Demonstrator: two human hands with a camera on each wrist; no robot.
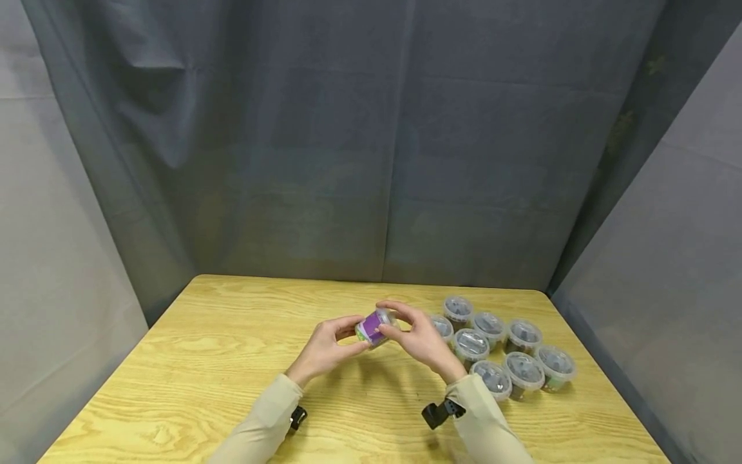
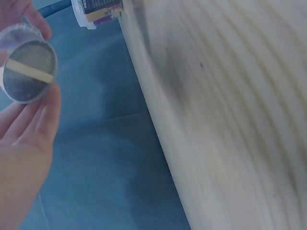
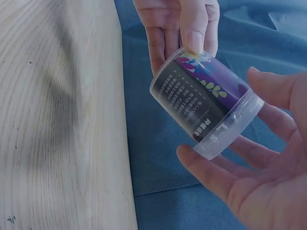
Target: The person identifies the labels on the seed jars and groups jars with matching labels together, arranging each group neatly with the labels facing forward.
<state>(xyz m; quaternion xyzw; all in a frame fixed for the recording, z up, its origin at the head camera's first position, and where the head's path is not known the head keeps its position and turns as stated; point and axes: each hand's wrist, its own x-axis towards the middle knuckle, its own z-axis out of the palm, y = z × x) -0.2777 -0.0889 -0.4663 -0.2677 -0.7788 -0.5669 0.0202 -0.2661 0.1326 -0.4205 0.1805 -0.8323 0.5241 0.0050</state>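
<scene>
While the left hand (image 1: 326, 348) is pinching the base of a purple-labelled tub (image 1: 371, 328) above the worktop (image 1: 174, 386), fingers closed to its width, the label (image 3: 194, 98) is showing numbered Chinese lines, its heading seemingly reading 种植说明; the right hand (image 1: 422, 336) is holding the lid end between spread fingers; the lid (image 3: 232, 127) is sitting on; eight lidded tubs (image 1: 523, 370) are standing rightward, whether finished or waiting not showing.

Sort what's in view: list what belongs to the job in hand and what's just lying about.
In the job:
purple-labelled tub
left hand and right hand, both holding it

Lying about:
other lidded tubs, untouched, perhaps for later
table
dark curtain behind
</scene>
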